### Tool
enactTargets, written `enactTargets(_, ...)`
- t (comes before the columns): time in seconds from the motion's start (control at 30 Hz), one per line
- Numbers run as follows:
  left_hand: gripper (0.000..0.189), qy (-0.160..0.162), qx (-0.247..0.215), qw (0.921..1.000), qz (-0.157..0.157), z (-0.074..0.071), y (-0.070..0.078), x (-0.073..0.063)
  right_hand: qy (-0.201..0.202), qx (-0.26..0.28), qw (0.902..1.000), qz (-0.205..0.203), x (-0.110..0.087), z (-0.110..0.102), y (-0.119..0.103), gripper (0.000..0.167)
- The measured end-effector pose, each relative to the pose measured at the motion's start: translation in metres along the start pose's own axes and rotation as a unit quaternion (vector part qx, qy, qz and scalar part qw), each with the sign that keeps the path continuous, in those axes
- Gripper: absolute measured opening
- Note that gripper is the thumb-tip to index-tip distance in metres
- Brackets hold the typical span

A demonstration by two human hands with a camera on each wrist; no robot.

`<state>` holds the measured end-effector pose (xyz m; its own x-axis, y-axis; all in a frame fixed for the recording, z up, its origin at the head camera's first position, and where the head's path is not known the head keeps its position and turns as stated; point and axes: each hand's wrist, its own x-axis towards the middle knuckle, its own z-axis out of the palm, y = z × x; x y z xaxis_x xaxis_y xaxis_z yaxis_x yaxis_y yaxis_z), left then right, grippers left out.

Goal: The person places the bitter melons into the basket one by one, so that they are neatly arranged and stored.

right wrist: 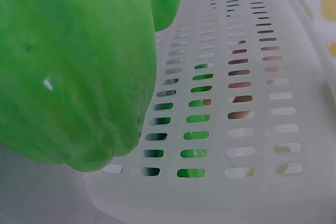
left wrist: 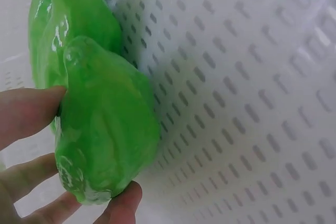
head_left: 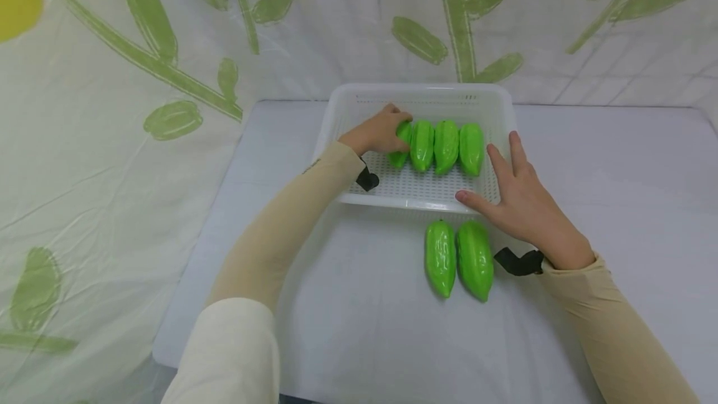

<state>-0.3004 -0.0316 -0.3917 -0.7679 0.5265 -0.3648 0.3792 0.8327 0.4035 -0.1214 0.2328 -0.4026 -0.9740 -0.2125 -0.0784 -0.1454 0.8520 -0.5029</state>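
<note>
My left hand (head_left: 382, 130) reaches into a white plastic basket (head_left: 417, 204) and grips the leftmost green star fruit (head_left: 399, 154), thumb on one side and fingers round the other. Up close in the left wrist view, this star fruit (left wrist: 107, 124) is glossy and ridged, lying against its neighbours. Several more star fruits (head_left: 447, 147) stand in a row to its right. At the basket's right front corner is my right hand (head_left: 524, 201), holding nothing, fingers spread, thumb over the rim. Below it, two star fruits (head_left: 440, 259) lie side by side on the table.
The basket has slotted walls (right wrist: 241, 129) and a perforated floor. It stands at the back of a table (head_left: 348, 317) under a pale cloth. Behind hangs a white sheet (head_left: 348, 24) with painted green leaves. Black straps (head_left: 520, 262) sit at both wrists.
</note>
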Motion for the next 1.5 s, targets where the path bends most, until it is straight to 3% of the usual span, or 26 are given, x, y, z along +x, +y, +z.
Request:
enactTargets(0.33, 0.078, -0.002, 0.000, 0.9999, 0.012, 0.004, -0.001, 0.002, 0.004, -0.004, 1.0000, -0.005, 0.000, -0.001, 0.000, 0.111)
enactTargets(0.73, 0.078, -0.016, -0.002, 0.9999, -0.001, 0.001, 0.002, -0.004, 0.004, -0.003, 1.0000, -0.008, 0.000, -0.002, -0.002, 0.110)
enactTargets(1.5, 0.082, 0.002, 0.017, 0.9998, -0.013, -0.007, 0.000, -0.020, 0.005, 0.003, 1.0000, -0.007, -0.002, -0.001, -0.003, 0.110)
